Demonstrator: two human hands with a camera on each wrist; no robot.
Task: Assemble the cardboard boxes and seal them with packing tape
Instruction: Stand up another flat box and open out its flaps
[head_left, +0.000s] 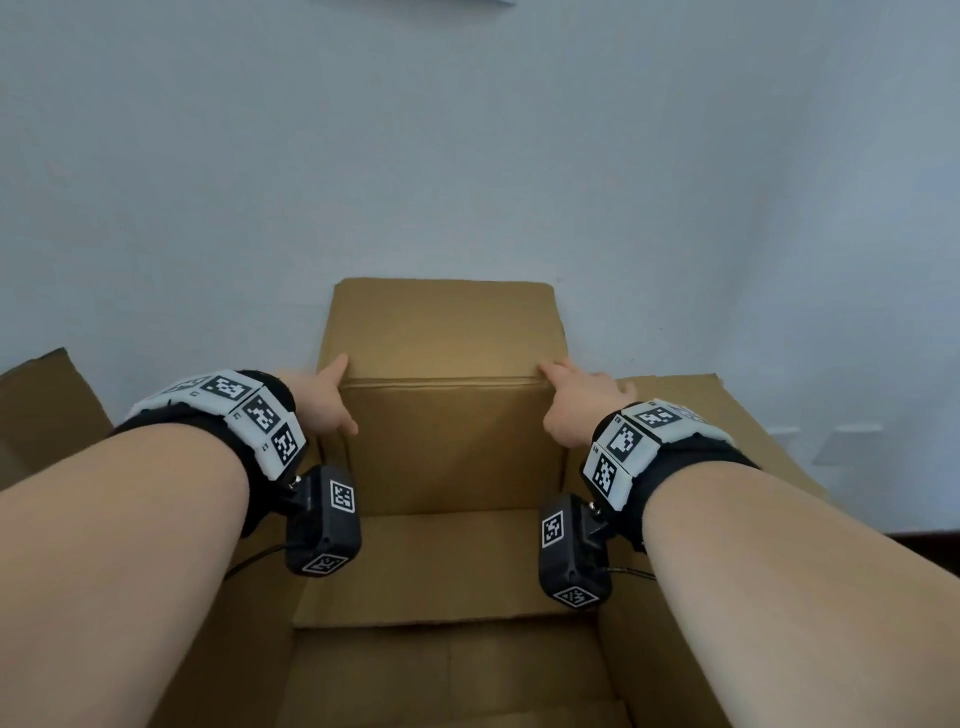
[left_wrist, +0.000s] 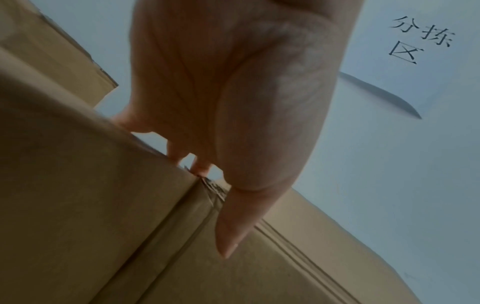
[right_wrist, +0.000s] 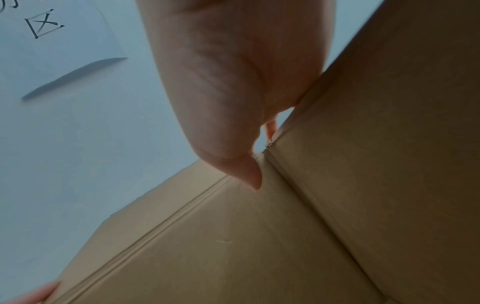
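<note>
1. Count: one open cardboard box (head_left: 447, 566) in view, directly below the camera and against a pale wall (head_left: 467, 156).
2. Count: three box flaps show. The far flap (head_left: 441, 327) stands upright against the wall; the left flap (head_left: 41, 405) and the right flap (head_left: 727, 426) are splayed outward.
3. Count: two hands, each wrist carrying one band of black-and-white markers and one black camera block.
4. Left hand (head_left: 322, 400): at the left end of the far flap's fold line. Thumb (left_wrist: 233, 222) lies straight down the inner face of the far wall; fingers (left_wrist: 179, 154) pass over the edge to the back of the board. Grip state: grasping the far flap's corner between thumb and fingers.
5. Right hand (head_left: 576, 405): mirrored at the right end of the same fold line. Thumb (right_wrist: 249, 170) presses the inner face beside the crease; one fingertip (right_wrist: 270, 127) shows behind the edge. Grip state: grasping the far flap's corner likewise.
6. Both forearms reach forward over the box opening, roughly parallel.
7. One paper sign with handwritten characters (left_wrist: 420, 39) hangs on the wall above.
</note>
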